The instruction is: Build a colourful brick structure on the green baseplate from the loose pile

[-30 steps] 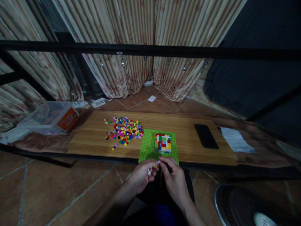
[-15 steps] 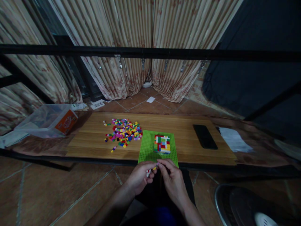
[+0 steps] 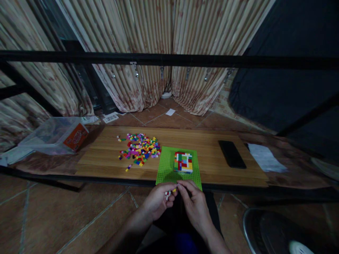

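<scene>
My left hand (image 3: 159, 200) is closed around a few small toy bricks (image 3: 167, 194), white and red ones in the palm and a yellow one by the fingertips. Against its fingertips, my right hand (image 3: 194, 201) pinches at the same spot; whatever sits between its thumb and finger is mostly hidden. Just beyond both hands lies a green baseplate (image 3: 165, 162), reaching to the table's front edge. On the plate stands a low square structure of multicoloured bricks (image 3: 183, 162), with openings in its top.
Loose bricks (image 3: 143, 148) lie piled left of the plate on the wooden table (image 3: 100, 155). A black phone (image 3: 232, 154) rests at the right, with white paper (image 3: 266, 157) beyond it. A clear plastic bin (image 3: 50, 137) stands far left. A dark bar (image 3: 169, 59) crosses behind.
Both hands stay together in nearly the same place, with a slight shift of the fingers around the small bricks. The whole view has moved very slightly.
</scene>
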`<state>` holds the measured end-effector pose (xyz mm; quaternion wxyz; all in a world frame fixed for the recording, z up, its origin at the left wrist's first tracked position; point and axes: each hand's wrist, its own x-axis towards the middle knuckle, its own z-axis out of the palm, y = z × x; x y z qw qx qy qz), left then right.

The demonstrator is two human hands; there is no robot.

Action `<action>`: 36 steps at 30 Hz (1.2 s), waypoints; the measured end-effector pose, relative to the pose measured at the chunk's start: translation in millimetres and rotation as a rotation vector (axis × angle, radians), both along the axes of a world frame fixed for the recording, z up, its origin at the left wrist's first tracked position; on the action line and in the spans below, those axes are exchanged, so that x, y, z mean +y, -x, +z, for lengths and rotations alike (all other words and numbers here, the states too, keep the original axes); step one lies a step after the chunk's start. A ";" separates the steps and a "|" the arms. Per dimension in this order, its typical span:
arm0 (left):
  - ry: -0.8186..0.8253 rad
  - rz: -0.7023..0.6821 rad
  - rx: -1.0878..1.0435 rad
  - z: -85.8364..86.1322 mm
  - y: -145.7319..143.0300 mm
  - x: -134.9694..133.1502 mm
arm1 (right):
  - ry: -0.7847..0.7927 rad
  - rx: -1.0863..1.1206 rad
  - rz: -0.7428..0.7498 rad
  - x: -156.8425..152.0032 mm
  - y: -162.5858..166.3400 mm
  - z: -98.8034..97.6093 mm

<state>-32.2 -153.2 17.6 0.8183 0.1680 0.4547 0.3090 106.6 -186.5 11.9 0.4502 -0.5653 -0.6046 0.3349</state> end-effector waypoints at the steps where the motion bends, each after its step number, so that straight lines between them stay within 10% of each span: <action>1: -0.002 -0.003 -0.001 0.1 0.0 -0.2 | 0.010 0.000 0.001 -0.1 -0.1 -0.5; 30: -0.095 0.002 -0.013 1.3 41.9 0.6 | 0.266 0.422 0.028 18.2 28.9 -7.1; 36: -0.005 -0.055 -0.162 -7.0 54.4 -6.4 | 0.543 0.898 0.035 15.1 40.0 -9.0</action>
